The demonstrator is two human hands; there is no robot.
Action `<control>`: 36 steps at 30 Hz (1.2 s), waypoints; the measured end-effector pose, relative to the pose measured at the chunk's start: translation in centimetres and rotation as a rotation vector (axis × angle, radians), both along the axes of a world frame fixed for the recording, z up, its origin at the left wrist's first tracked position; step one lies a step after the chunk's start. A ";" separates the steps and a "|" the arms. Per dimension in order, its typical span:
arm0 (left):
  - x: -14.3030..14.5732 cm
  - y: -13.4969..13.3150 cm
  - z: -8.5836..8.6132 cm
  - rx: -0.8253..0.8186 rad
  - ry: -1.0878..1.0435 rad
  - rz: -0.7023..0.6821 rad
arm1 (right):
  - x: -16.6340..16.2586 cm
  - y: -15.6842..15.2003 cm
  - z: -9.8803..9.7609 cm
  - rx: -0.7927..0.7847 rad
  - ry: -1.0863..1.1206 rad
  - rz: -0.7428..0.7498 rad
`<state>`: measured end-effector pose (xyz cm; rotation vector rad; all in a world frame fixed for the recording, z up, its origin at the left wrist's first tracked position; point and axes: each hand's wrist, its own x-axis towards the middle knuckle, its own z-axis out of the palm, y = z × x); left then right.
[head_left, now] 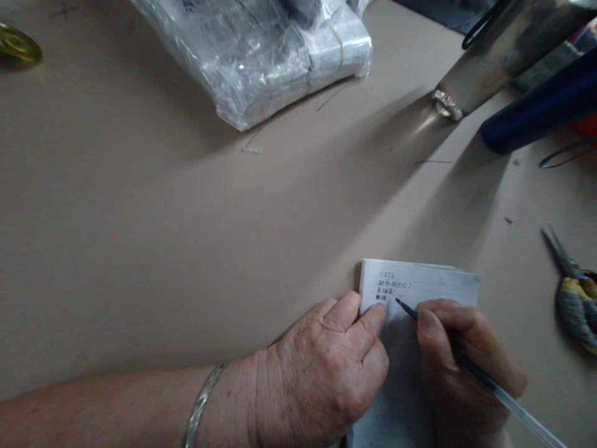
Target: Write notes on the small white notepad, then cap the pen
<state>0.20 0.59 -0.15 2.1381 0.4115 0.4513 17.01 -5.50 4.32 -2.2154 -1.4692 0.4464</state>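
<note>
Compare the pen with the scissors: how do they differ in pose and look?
The pen is gripped in the right hand, its tip on the notepad; the scissors lie untouched on the table. The pen is one thin straight barrel; the scissors have wrapped yellow-grey handles. Both point up and left, away from the person.

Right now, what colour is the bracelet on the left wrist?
Silver; the bracelet shows best in the head view.

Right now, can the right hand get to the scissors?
Probably yes: the scissors lie just right of the right hand with only table between, but its fingers are shut on the pen.
</note>
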 end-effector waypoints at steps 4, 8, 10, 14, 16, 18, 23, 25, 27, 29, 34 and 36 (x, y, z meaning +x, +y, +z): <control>0.0 0.2 0.0 0.004 -0.002 -0.005 | 0.0 0.2 -0.1 -0.011 0.008 0.032; 0.0 0.1 0.0 -0.003 0.008 -0.020 | -0.1 0.4 -0.2 -0.021 -0.032 0.074; 0.0 0.1 0.0 -0.003 0.006 -0.018 | 0.0 0.5 -0.3 -0.010 -0.028 0.082; -0.1 0.1 0.0 0.000 0.005 -0.015 | 0.0 0.5 -0.3 -0.019 -0.021 0.101; 0.0 0.1 0.0 0.000 0.008 -0.022 | 0.0 0.5 -0.3 -0.019 -0.019 0.103; 0.0 0.0 0.0 0.005 0.009 -0.014 | 0.0 0.5 -0.3 -0.023 -0.020 0.101; 0.0 0.0 -0.1 0.003 0.009 -0.003 | 0.0 0.4 -0.2 -0.024 -0.004 0.071; 0.0 0.0 -0.1 -0.001 0.006 -0.008 | 0.0 0.3 -0.2 -0.021 0.010 0.066; 0.0 0.0 -0.1 -0.004 0.000 -0.005 | 0.0 0.3 -0.2 -0.023 0.020 0.065; 0.0 -0.1 -0.1 0.001 -0.002 0.003 | -0.1 0.3 -0.2 -0.027 0.022 0.053; 0.1 -0.1 -0.2 -0.002 0.003 -0.004 | -0.1 0.3 -0.2 -0.041 0.007 0.029; 0.1 -0.1 -0.2 -0.008 0.005 -0.015 | -0.2 0.3 -0.2 -0.039 -0.010 0.019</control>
